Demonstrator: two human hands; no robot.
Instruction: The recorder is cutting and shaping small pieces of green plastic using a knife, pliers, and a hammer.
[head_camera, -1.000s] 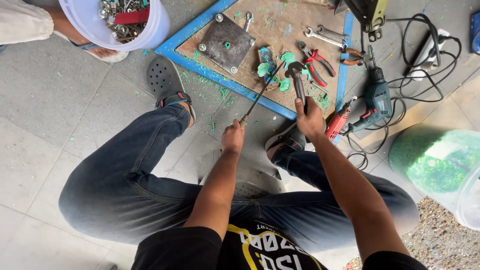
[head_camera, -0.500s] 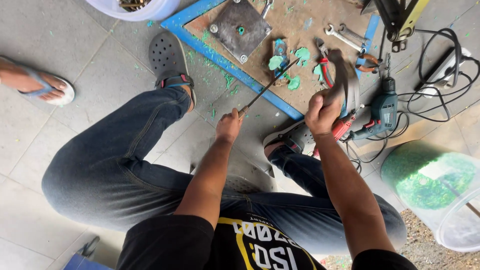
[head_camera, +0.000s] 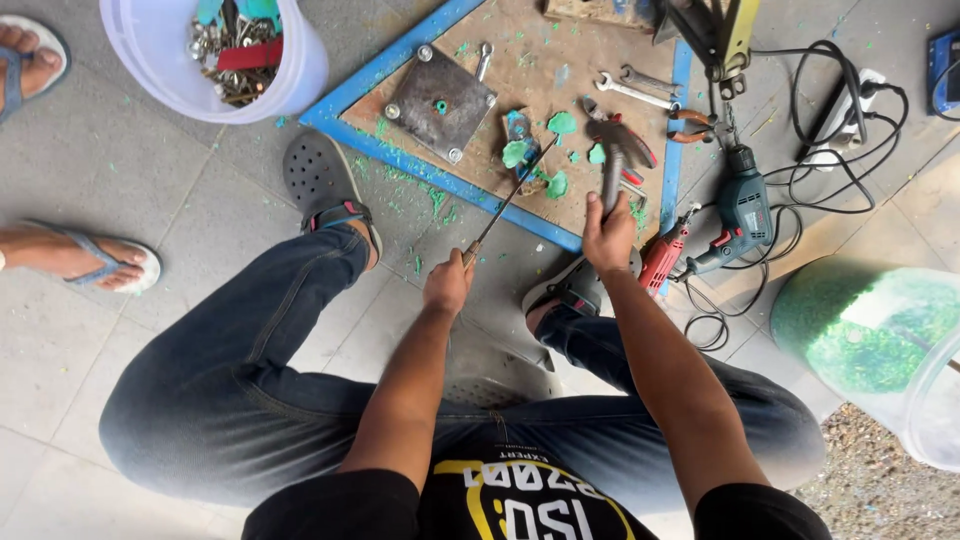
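Note:
My left hand (head_camera: 447, 285) grips the handle of a long screwdriver (head_camera: 508, 197), whose tip rests on broken green pieces (head_camera: 530, 160) on the blue-framed wooden board (head_camera: 520, 70). My right hand (head_camera: 608, 232) holds a hammer (head_camera: 612, 160) by its handle, its head raised above the board just right of the green pieces. I sit with both legs in jeans spread, sandalled feet at the board's near edge.
A grey metal plate (head_camera: 440, 100), wrenches (head_camera: 630, 88) and pliers (head_camera: 690, 122) lie on the board. A teal drill (head_camera: 740, 215), a red tool (head_camera: 662, 258) and black cables (head_camera: 840, 100) lie right. A white bucket (head_camera: 290, 75) of hardware stands upper left; another person's feet (head_camera: 90, 262) at left; a clear bin (head_camera: 880, 340) of green granules right.
The hammer in my right hand has lifted and shifted slightly over the board. The screwdriver stays on the green pieces. The view has tilted, showing another person's feet at left.

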